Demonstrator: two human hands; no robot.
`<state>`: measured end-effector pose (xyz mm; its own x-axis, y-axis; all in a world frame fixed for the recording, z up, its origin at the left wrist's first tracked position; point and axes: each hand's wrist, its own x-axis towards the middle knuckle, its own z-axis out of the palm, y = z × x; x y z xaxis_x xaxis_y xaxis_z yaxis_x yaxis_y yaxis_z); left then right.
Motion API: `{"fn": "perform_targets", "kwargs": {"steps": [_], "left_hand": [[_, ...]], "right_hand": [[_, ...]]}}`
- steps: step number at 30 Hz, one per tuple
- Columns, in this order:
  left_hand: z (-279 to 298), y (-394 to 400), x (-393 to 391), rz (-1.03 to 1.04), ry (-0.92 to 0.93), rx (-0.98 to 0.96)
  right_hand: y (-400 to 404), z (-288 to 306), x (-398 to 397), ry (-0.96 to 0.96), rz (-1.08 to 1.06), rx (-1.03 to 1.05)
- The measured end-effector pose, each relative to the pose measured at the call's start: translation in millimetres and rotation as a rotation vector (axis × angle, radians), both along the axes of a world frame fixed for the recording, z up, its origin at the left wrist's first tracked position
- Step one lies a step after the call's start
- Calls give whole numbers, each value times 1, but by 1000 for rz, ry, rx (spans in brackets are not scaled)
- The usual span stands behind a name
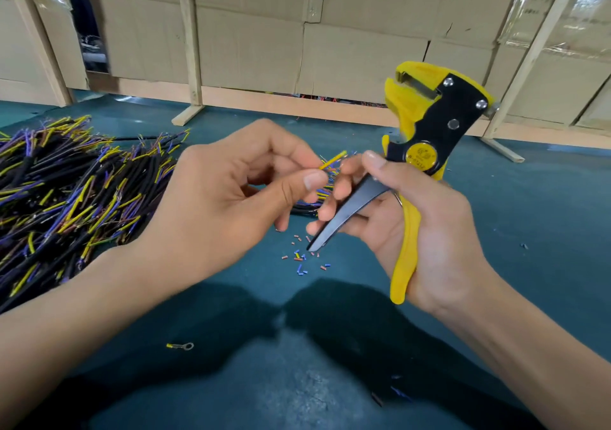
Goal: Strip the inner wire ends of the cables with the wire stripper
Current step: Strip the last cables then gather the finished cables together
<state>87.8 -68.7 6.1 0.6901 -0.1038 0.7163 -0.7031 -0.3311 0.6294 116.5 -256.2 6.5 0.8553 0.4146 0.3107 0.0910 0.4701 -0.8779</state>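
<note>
My left hand (231,194) pinches a cable between thumb and fingers; its yellow inner wire (333,159) pokes out to the right, and most of the cable is hidden behind the hand. My right hand (426,221) grips the yellow-and-black wire stripper (429,122) by its handles, jaws pointing up and left, above the wire end. The right fingertips reach toward the wire ends. A big pile of black cables (66,191) with yellow, purple and brown inner wires lies at the left on the green table (529,231).
Several small bits of cut insulation (302,261) are scattered on the table below my hands. A small ring terminal (181,346) lies near the front. Cardboard panels (330,49) in wooden frames close off the back of the table.
</note>
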Motion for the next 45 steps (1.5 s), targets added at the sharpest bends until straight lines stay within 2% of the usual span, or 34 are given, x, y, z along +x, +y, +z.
{"fn": "perform_targets", "kwargs": {"steps": [5, 10, 15, 18, 20, 22, 26, 30, 37, 45], "left_hand": [[2, -5, -1, -111, 65, -100], [2, -4, -2, -138, 56, -77], [1, -2, -2, -46, 61, 6], [1, -2, -1, 10, 80, 18], [1, -3, 0, 63, 79, 15], [2, -2, 1, 144, 54, 17], [7, 4, 3, 354, -56, 125], [13, 9, 4, 436, -157, 160], [15, 13, 4, 469, -242, 235], [14, 13, 4, 446, -245, 261]], "right_hand": [[-1, 0, 0, -66, -133, -73], [-1, -4, 2, -78, -177, -59], [-4, -4, 1, -170, -191, -60], [-3, -6, -2, -309, -365, -147], [-3, -6, -4, -377, -408, -170], [-3, -5, -6, -339, -330, -170], [2, -3, -10, -80, -32, -132], [4, 0, -11, 98, 187, -186], [1, 2, -12, 91, 318, -302], [1, -3, -10, 32, 347, -346]]}}
